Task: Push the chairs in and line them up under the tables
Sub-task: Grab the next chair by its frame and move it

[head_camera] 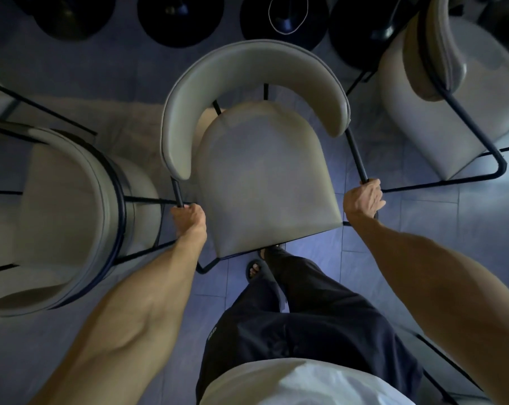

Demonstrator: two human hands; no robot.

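A beige padded chair (265,171) with a curved backrest and thin black metal frame stands right in front of me, its backrest on the far side and its seat front edge toward me. My left hand (189,222) is closed around the left black armrest bar. My right hand (364,200) is closed around the right armrest bar. A second beige chair (72,211) stands close on the left, almost touching the frame. A third beige chair (451,92) stands at the upper right.
Several round black table bases (180,19) line the far edge on the tiled floor. My legs in dark trousers and a sandalled foot (254,268) are just behind the chair. Another black frame bar (451,366) crosses the lower right.
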